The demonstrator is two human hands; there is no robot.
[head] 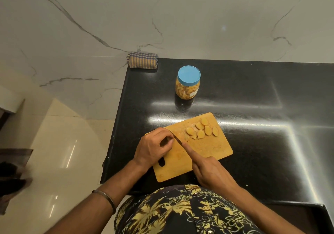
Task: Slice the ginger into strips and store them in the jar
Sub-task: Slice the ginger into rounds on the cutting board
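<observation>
A wooden cutting board (207, 149) lies on the black counter. Several flat yellow ginger slices (202, 130) are spread over its far part. My right hand (211, 172) grips a knife (176, 137), with the forefinger stretched along the blade's spine. My left hand (153, 147) sits at the board's left side, its fingers curled beside the blade on a piece that they hide. A clear jar (188, 84) with a blue lid stands farther back, filled with yellow pieces, lid on.
A folded checked cloth (142, 60) lies at the counter's (262, 98) back left corner. The counter's left edge drops to a pale tiled floor (59, 152). A marble wall rises behind.
</observation>
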